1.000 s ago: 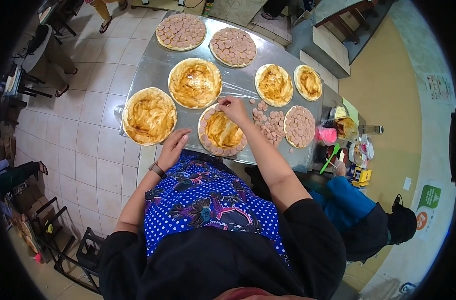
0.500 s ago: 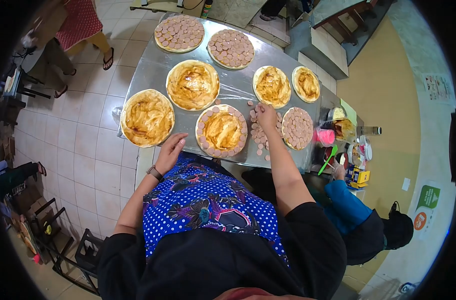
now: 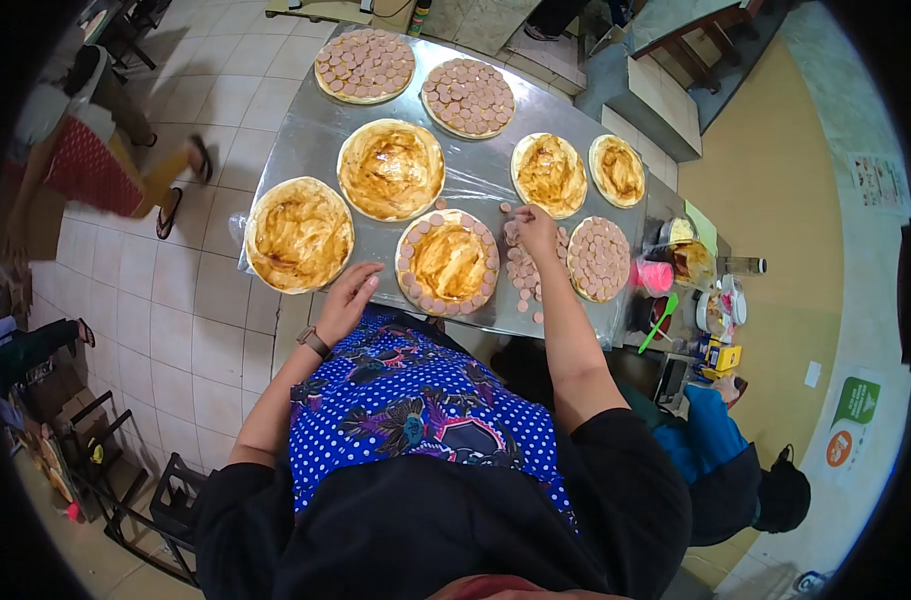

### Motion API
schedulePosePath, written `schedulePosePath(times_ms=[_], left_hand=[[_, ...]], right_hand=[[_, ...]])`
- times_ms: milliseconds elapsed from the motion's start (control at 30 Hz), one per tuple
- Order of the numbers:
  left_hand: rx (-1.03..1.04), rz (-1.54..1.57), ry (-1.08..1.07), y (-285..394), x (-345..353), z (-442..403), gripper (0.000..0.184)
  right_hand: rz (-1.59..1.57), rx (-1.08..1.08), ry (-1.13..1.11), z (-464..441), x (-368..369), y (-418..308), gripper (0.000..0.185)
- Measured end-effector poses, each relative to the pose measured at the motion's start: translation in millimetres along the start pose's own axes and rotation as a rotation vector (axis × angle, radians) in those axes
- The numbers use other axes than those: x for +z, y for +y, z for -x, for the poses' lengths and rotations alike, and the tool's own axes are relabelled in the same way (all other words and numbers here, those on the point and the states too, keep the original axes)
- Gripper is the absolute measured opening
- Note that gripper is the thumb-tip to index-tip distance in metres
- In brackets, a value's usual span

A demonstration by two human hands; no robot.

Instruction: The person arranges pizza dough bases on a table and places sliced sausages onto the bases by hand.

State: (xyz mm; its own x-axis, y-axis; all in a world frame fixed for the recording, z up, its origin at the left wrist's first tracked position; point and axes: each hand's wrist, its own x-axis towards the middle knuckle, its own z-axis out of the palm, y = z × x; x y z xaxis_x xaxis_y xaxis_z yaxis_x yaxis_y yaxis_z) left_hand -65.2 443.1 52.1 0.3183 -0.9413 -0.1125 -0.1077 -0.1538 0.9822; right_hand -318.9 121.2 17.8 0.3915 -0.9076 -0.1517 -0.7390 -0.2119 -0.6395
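Observation:
My right hand (image 3: 538, 232) is over the pile of sausage slices (image 3: 523, 270), fingers pressed together; what they hold, if anything, is too small to make out. In front of me lies a sauced dough round (image 3: 448, 262) with a ring of slices along its edge. My left hand (image 3: 348, 296) rests at the table's near edge with fingers apart, holding nothing, just below a sauced round without slices (image 3: 300, 235). A round covered with slices (image 3: 598, 259) lies right of the pile.
Other rounds, some sauced (image 3: 391, 170), some slice-covered (image 3: 365, 66), lie on the metal table (image 3: 476, 160). A green spatula (image 3: 659, 322) and containers stand right, near a co-worker (image 3: 716, 440). Another person (image 3: 86, 165) is at the left.
My right hand has moved from the ringed round to the slice pile, where it remains. My left hand has barely moved. The person at left has moved further left, and the co-worker's arm has shifted.

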Motion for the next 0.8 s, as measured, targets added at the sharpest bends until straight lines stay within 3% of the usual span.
schedulePosePath(times_ms=[33, 100, 233, 300, 433, 700, 767, 800], left_hand=[[-0.001, -0.003, 0.006, 1.9, 0.5, 0.9, 0.031], [-0.038, 0.016, 0.011, -3.2, -0.9, 3.0, 0.031], [0.026, -0.044, 0.045, -9.2, 0.0, 2.6, 0.030], [-0.025, 0.012, 0.019, 1.9, -2.7, 1.1, 0.030], [-0.017, 0.063, 0.047, -0.7, -2.0, 0.4, 0.030], [0.009, -0.026, 0.001, -2.7, 1.5, -3.0, 0.032], [-0.002, -0.011, 0.001, 0.9, 3.9, -4.9, 0.032], [-0.016, 0.003, 0.009, 0.7, 3.6, -5.4, 0.032]], right_hand=[[-0.003, -0.004, -0.004, -1.8, -0.6, -6.2, 0.018], [-0.505, 0.204, -0.304, -3.0, 5.8, -24.7, 0.024], [-0.486, 0.267, -0.416, 2.5, 16.1, -78.8, 0.026], [-0.231, 0.094, -0.526, 15.0, 12.9, -98.8, 0.020], [-0.136, 0.008, -0.697, 35.6, 15.2, -87.4, 0.012], [-0.126, -0.108, -0.518, 52.0, 60.6, -103.9, 0.010], [0.165, -0.443, -0.249, 54.5, 62.3, -106.5, 0.010], [0.166, -0.441, -0.247, 52.4, 59.0, -104.1, 0.010]])
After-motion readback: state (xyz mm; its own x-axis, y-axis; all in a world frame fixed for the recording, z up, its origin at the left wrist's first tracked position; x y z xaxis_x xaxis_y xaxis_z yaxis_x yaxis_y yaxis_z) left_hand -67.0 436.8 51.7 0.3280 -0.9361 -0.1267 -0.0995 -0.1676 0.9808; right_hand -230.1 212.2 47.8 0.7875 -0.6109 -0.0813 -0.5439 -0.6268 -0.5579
